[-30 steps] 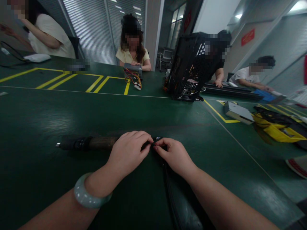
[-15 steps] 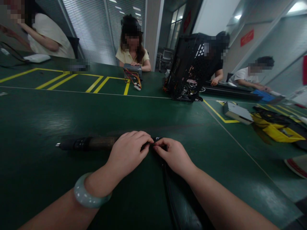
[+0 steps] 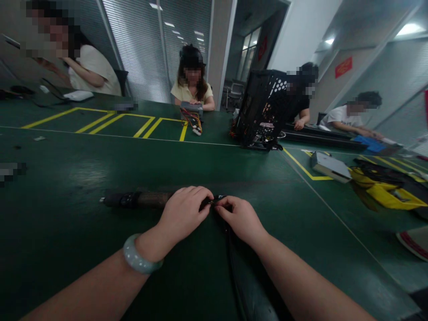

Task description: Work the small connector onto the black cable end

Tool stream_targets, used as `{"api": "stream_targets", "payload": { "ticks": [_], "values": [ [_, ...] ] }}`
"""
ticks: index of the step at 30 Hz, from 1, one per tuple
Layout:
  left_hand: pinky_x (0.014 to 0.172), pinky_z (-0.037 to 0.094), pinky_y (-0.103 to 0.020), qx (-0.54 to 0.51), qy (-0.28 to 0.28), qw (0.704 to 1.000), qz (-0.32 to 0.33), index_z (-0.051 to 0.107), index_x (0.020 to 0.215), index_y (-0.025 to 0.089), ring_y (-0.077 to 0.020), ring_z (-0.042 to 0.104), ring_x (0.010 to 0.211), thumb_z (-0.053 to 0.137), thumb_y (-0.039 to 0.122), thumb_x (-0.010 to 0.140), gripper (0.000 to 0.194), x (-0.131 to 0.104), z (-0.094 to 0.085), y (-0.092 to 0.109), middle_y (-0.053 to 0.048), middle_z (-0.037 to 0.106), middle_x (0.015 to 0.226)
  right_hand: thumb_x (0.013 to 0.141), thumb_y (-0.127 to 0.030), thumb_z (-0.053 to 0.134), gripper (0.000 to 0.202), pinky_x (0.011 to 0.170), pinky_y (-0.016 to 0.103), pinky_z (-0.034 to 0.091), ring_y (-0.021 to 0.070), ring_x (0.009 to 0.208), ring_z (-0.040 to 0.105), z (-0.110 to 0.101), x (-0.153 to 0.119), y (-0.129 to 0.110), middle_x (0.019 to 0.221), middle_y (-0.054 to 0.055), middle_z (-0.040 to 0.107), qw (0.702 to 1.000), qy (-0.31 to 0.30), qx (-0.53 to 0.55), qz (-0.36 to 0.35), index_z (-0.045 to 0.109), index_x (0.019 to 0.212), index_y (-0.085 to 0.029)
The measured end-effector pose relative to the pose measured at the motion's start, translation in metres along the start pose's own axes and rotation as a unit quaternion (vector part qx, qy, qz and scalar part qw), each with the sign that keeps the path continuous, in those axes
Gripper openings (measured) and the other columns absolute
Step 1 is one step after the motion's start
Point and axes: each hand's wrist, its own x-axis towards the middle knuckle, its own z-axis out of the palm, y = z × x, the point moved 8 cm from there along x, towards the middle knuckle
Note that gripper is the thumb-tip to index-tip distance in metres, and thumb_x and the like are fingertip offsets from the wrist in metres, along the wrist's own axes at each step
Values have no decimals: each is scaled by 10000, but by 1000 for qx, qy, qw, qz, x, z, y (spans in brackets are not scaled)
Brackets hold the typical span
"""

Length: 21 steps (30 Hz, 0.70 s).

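A dark electric screwdriver (image 3: 152, 199) with a brown body lies on the green table, its metal bit pointing left. Over its rear end my left hand (image 3: 185, 209) is closed, thumb and fingers wrapped round it. Close beside it, my right hand (image 3: 241, 217) pinches the end of a black cable (image 3: 230, 249), where the screwdriver's tail and the cable meet. Small details between the fingertips are hidden. From my right hand the cable runs down toward the table's near edge. A pale bracelet (image 3: 140, 258) is round my left wrist.
Farther back are an open black computer case (image 3: 259, 111), a power supply (image 3: 191, 108) with coloured wires, and a grey metal box (image 3: 331, 166). A yellow and black bag (image 3: 389, 191) lies at the right. Several people sit round the table.
The view has shifted, so the screwdriver and the background appear farther right and lower. Both hands keep nearly the same hold at the screwdriver's rear end.
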Motion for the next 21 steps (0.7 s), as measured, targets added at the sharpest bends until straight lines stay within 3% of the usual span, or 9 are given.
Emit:
{"api": "stream_targets", "payload": {
  "ticks": [21],
  "values": [
    [857, 452, -378, -7, 10, 1000, 29, 649, 972, 216, -205, 613, 957, 604, 244, 890, 97, -7, -14, 10, -14, 664, 1018, 838, -355, 569, 222, 696, 287, 457, 208, 789, 684, -1, 2, -4, 861, 32, 745, 1000, -12, -3, -17, 730, 885, -210]
  ]
}}
